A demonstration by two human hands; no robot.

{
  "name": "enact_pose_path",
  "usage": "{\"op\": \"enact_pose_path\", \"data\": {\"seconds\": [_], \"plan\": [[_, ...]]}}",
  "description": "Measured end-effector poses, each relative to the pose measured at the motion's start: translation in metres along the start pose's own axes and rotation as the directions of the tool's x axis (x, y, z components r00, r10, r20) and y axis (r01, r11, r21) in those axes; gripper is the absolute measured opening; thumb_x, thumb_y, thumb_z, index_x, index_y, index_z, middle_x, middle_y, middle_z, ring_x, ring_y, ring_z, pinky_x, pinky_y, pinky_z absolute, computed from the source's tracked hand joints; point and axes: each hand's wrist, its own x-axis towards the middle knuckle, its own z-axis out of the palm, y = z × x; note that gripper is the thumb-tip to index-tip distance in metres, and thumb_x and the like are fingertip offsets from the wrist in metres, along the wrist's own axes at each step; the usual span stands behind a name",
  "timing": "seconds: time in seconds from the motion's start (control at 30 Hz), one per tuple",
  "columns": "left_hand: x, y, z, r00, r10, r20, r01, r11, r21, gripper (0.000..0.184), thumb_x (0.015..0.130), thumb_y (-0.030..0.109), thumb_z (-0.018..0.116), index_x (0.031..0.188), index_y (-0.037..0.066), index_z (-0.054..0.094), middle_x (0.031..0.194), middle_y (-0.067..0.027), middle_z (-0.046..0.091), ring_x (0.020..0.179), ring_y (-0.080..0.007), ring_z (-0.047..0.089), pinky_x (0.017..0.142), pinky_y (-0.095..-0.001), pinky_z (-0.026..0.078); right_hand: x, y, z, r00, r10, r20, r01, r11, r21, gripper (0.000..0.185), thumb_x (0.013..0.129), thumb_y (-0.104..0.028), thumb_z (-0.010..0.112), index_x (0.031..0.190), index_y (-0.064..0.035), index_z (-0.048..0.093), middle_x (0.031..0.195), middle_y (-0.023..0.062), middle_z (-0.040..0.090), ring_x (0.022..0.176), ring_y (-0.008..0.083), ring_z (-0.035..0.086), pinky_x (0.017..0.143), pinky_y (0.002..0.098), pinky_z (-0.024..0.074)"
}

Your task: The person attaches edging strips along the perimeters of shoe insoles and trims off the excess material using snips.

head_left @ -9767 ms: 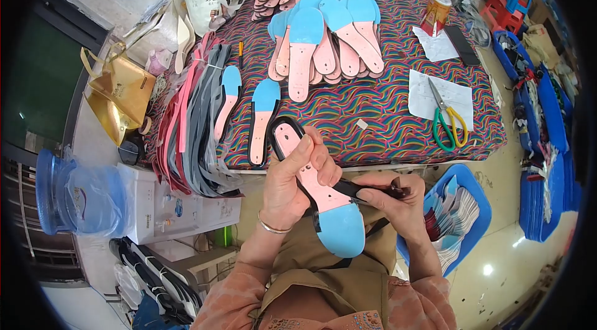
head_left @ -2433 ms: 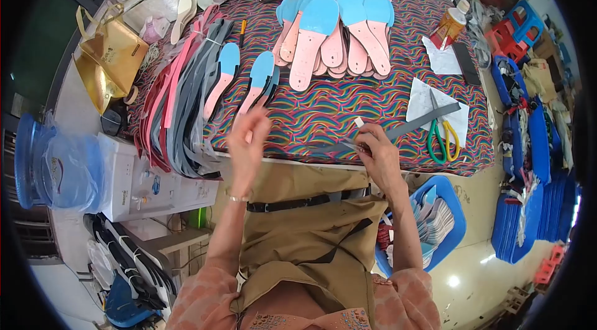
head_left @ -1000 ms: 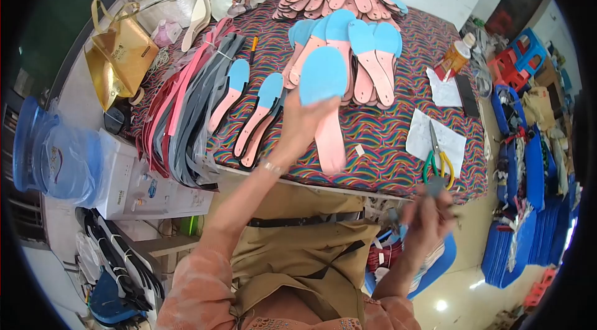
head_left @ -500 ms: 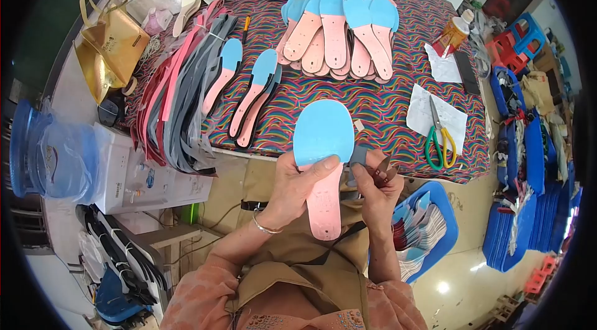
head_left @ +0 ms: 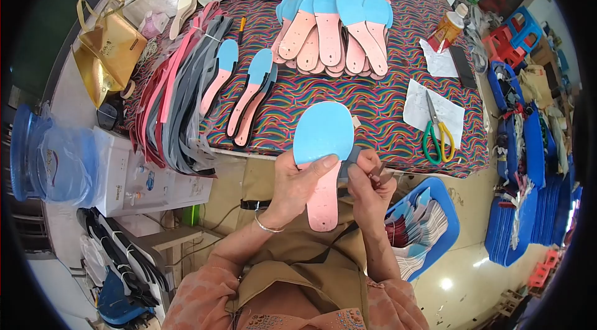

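Observation:
My left hand (head_left: 292, 190) grips a pink and blue insole (head_left: 323, 134) by its middle, thumb on top, blue end pointing away from me. In my right hand (head_left: 370, 190) is a dark grey strip (head_left: 349, 162), pinched with its end against the insole's right edge. Beyond my hands lies a pile of pink and blue insoles (head_left: 329, 31) on the patterned table. Several insoles with black edging (head_left: 249, 97) rest left of it, next to a bundle of grey and pink strips (head_left: 186, 90).
Scissors (head_left: 438, 137) with green and yellow handles lie on white paper (head_left: 451, 112) at the right. A bottle (head_left: 446, 31) and a dark phone (head_left: 462, 67) are behind. A blue basket (head_left: 451, 218) of insoles stands below the table's right edge; a water dispenser (head_left: 146, 171) is at the left.
Since the earliest frames, a black-edged insole has joined those on the table, and my left hand has taken a plain insole from the pile. Lately my right hand has brought the grey strip against its edge.

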Motion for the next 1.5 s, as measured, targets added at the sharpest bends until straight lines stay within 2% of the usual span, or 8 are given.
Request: {"op": "enact_pose_path", "data": {"seconds": [0.33,0.43,0.7,1.03,1.1,1.17,1.27,1.5], "plan": [[-0.008,0.000,0.001,0.999,-0.046,0.001,0.045,0.990,-0.136,0.017,0.087,0.008,0.067,0.102,-0.001,0.066,0.094,-0.0037,0.067,0.082,-0.0083,0.061,0.072,-0.0238,0.049,0.010,-0.005,0.000,0.999,0.009,0.038,-0.015,0.988,0.151,0.017,0.087,-0.004,0.066,0.103,0.0000,0.067,0.083,-0.0051,0.055,0.059,-0.0006,0.038,0.049,0.0185,0.0263],[-0.006,0.008,0.001,1.000,-0.021,-0.012,0.019,0.987,-0.158,0.018,0.087,0.006,0.066,0.104,-0.002,0.065,0.096,-0.0050,0.068,0.084,-0.0098,0.063,0.076,-0.0247,0.050,0.014,0.001,-0.004,0.991,0.033,-0.129,-0.006,0.978,0.208,0.012,0.084,0.001,0.066,0.096,-0.0013,0.067,0.080,-0.0030,0.054,0.050,0.0008,0.035,0.042,0.0200,0.0223],[-0.002,-0.001,0.001,0.999,-0.039,0.016,0.040,0.996,-0.080,0.020,0.088,0.007,0.067,0.105,-0.002,0.065,0.098,-0.0051,0.067,0.085,-0.0098,0.062,0.075,-0.0249,0.050,0.009,-0.001,0.000,0.991,-0.131,-0.035,0.125,0.981,-0.148,0.014,0.087,-0.004,0.066,0.099,0.0033,0.067,0.097,0.0019,0.057,0.072,0.0030,0.045,0.061,0.0176,0.0350],[0.005,-0.008,-0.001,0.999,0.012,0.034,-0.013,1.000,0.024,0.021,0.087,0.010,0.068,0.104,-0.002,0.065,0.094,-0.0029,0.067,0.083,-0.0069,0.059,0.072,-0.0234,0.048,0.013,-0.003,-0.002,0.949,-0.315,0.021,0.304,0.896,-0.325,0.013,0.086,-0.003,0.066,0.097,0.0033,0.068,0.085,0.0014,0.057,0.066,0.0041,0.044,0.055,0.0188,0.0327],[0.006,-0.005,-0.001,0.999,0.017,0.044,-0.019,0.999,0.042,0.020,0.087,0.010,0.068,0.104,-0.001,0.065,0.094,-0.0027,0.067,0.083,-0.0070,0.059,0.072,-0.0234,0.048,0.019,-0.010,-0.019,0.977,0.161,0.143,-0.195,0.942,0.274,0.014,0.083,-0.002,0.068,0.096,0.0026,0.068,0.073,0.0013,0.056,0.058,0.0046,0.044,0.050,0.0208,0.0301],[0.007,-0.002,-0.001,0.994,-0.029,0.106,0.021,0.997,0.075,0.020,0.088,0.011,0.068,0.104,-0.001,0.065,0.094,-0.0027,0.067,0.084,-0.0070,0.059,0.073,-0.0235,0.048,0.030,-0.009,-0.022,0.970,0.170,0.175,-0.217,0.931,0.295,0.010,0.082,-0.002,0.068,0.092,0.0016,0.068,0.064,-0.0001,0.053,0.052,0.0045,0.042,0.046,0.0223,0.0275],[0.011,0.001,0.002,0.987,-0.069,0.142,0.058,0.995,0.086,0.020,0.087,0.012,0.068,0.103,-0.001,0.066,0.093,-0.0019,0.067,0.082,-0.0063,0.059,0.072,-0.0229,0.048,0.034,-0.003,-0.018,0.987,0.002,0.158,-0.011,0.998,0.055,0.005,0.084,0.002,0.065,0.083,-0.0017,0.063,0.071,-0.0039,0.054,0.056,0.0018,0.042,0.050,0.0197,0.0292],[0.024,-0.001,0.004,0.997,-0.007,0.081,0.000,0.996,0.085,0.021,0.087,0.013,0.069,0.102,-0.001,0.067,0.087,-0.0002,0.067,0.074,-0.0040,0.057,0.064,-0.0219,0.048,0.021,-0.017,0.004,0.998,0.055,-0.042,-0.063,0.978,-0.197,0.011,0.089,-0.001,0.059,0.100,-0.0005,0.061,0.081,-0.0039,0.055,0.071,0.0021,0.048,0.062,0.0170,0.0372]]}}
